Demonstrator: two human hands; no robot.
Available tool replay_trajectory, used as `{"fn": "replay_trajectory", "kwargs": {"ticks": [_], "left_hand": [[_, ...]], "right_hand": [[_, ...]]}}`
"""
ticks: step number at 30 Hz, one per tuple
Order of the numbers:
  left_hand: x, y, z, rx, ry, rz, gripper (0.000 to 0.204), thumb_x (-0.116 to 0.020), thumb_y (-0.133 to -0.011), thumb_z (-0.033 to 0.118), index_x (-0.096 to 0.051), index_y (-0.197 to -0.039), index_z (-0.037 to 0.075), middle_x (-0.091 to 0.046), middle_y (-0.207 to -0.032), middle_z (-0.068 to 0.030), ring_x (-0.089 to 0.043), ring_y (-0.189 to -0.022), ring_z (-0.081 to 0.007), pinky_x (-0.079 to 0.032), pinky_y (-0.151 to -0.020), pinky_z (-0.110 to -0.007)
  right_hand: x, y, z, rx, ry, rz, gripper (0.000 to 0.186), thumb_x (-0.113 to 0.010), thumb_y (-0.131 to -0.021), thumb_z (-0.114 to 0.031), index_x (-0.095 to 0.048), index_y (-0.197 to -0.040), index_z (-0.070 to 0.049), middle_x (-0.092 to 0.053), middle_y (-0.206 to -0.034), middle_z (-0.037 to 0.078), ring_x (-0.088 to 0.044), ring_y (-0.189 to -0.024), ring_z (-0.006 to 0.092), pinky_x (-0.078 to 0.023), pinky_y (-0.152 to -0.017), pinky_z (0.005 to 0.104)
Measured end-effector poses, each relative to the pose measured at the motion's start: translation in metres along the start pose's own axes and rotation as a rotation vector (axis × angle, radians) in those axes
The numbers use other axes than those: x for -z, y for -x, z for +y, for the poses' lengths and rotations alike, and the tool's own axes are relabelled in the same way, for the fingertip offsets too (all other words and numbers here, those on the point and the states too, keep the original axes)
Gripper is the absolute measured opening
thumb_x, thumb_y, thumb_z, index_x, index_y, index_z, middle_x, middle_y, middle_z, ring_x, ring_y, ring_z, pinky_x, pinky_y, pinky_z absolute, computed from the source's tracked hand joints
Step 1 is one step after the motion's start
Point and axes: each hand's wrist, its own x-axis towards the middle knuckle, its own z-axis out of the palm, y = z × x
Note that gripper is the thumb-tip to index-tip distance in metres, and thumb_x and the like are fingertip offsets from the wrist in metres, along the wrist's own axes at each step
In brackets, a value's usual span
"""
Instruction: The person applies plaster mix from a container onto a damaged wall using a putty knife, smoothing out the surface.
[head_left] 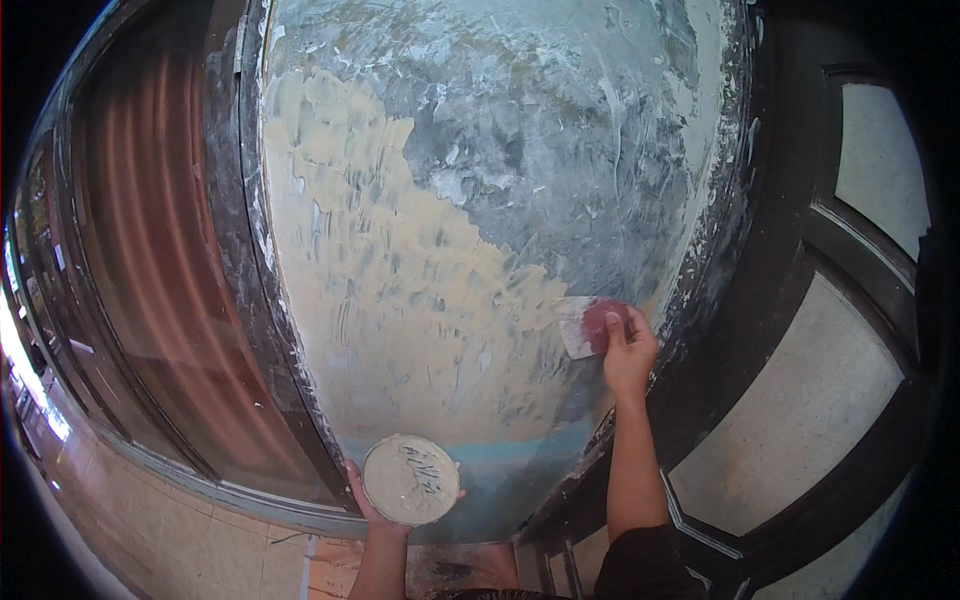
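Observation:
My right hand pinches a red putty spreader whose face is smeared with whitish paste. The spreader's edge lies at the wall, along the right border of a cream putty layer. Low in front of the wall, my left hand supports a round tub of cream putty from beneath, with fingertips showing at both sides. Streaks mark the putty's surface in the tub. Bare grey plaster, blotched with white, shows above and to the right of the cream layer.
A dark-framed window with a reddish-brown curtain stands on the left. On the right is a dark door frame with pale panels. A light blue band crosses the wall low down. Tiles cover the floor.

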Motion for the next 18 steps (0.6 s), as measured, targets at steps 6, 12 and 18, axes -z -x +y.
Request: {"fn": "replay_trajectory", "kwargs": {"ticks": [6,12,18], "left_hand": [[0.004,0.0,-0.001,0.011,0.023,-0.072,0.103,-0.038,-0.083,0.094,-0.045,-0.155,0.021,-0.042,-0.157,-0.0221,-0.036,-0.138,-0.0655,-0.032,-0.096,-0.09],[-0.003,0.002,-0.003,0.047,0.143,-0.078,0.104,-0.039,-0.081,0.095,-0.044,-0.156,0.023,-0.04,-0.158,-0.0228,-0.035,-0.138,-0.0662,-0.031,-0.097,-0.09],[0.003,0.001,-0.004,0.007,-0.045,-0.035,0.102,-0.039,-0.081,0.095,-0.045,-0.155,0.025,-0.039,-0.159,-0.0219,-0.035,-0.138,-0.0663,-0.03,-0.098,-0.091]], "right_hand": [[0.004,0.022,0.008,-0.021,-0.071,-0.074,0.032,-0.072,-0.101,-0.019,-0.066,-0.121,0.006,-0.073,-0.1,0.006,-0.065,-0.088,0.0111,-0.053,-0.078,0.0272],[0.001,0.0,-0.001,-0.015,-0.056,-0.001,0.032,-0.072,-0.102,-0.02,-0.067,-0.119,0.006,-0.073,-0.101,0.005,-0.064,-0.088,0.0099,-0.052,-0.079,0.0265],[0.002,0.023,0.01,-0.06,-0.077,-0.079,0.032,-0.072,-0.102,-0.021,-0.067,-0.119,0.005,-0.073,-0.102,0.005,-0.065,-0.087,0.0102,-0.053,-0.077,0.0269]]}}
